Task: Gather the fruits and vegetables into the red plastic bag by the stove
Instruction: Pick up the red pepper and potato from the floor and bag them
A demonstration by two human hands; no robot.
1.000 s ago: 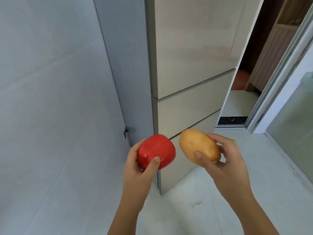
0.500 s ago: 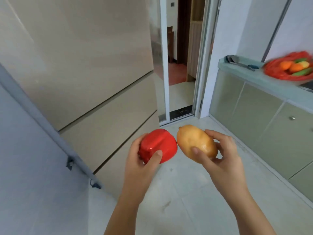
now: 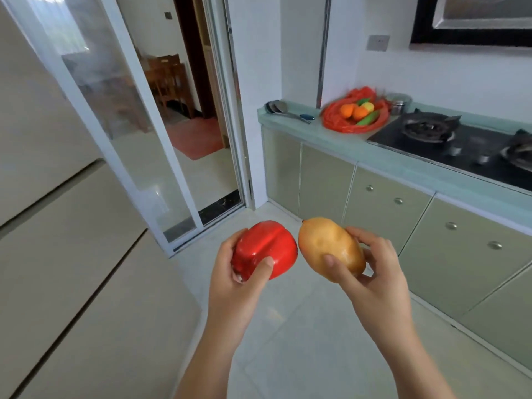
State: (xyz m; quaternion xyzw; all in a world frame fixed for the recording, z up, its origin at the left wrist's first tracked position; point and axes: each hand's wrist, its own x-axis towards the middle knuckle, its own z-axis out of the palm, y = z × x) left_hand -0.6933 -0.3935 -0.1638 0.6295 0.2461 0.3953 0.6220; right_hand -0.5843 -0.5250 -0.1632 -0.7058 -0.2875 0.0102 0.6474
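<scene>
My left hand (image 3: 233, 286) grips a shiny red bell pepper (image 3: 266, 249) in front of me. Beside it, my right hand (image 3: 374, 277) holds a yellow-orange mango (image 3: 325, 246); the two fruits almost touch. Far off on the pale green counter (image 3: 339, 139) lies the red plastic bag (image 3: 339, 122), opened flat, left of the black gas stove (image 3: 449, 139). Inside the bag sit two oranges (image 3: 352, 111), a yellow item (image 3: 367, 105) and a green vegetable (image 3: 368, 119).
A ladle and spatula (image 3: 285, 110) lie at the counter's left end. A steel canister (image 3: 398, 102) stands behind the bag. The beige fridge (image 3: 57, 226) fills the left. A glass sliding door (image 3: 129, 125) opens onto another room. Green cabinets (image 3: 388, 214) run along the right.
The view has swung right from the fridge to the counter, bringing the bag and stove fully into sight. Both hands keep holding the pepper and mango in the same pose.
</scene>
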